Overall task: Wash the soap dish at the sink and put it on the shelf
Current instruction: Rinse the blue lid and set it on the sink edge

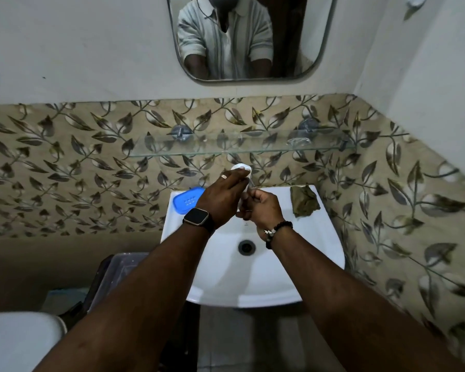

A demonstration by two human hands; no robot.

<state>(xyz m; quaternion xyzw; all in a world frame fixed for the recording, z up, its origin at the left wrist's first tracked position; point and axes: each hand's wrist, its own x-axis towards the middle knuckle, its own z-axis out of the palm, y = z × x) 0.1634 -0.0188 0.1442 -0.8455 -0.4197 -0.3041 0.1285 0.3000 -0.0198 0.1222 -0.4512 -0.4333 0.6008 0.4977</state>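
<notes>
The left hand [220, 200] covers most of the white plastic tap [240, 167] and one corner of the blue rectangular plastic soap dish [187, 201]; whether water runs cannot be told.

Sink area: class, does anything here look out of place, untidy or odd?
One thing: a crumpled brownish-green cloth lies bunched on the sink's back right rim. The blue soap dish sits flat on the back left rim, and the glass shelf looks level. Nothing is visibly spilled or broken.
</notes>
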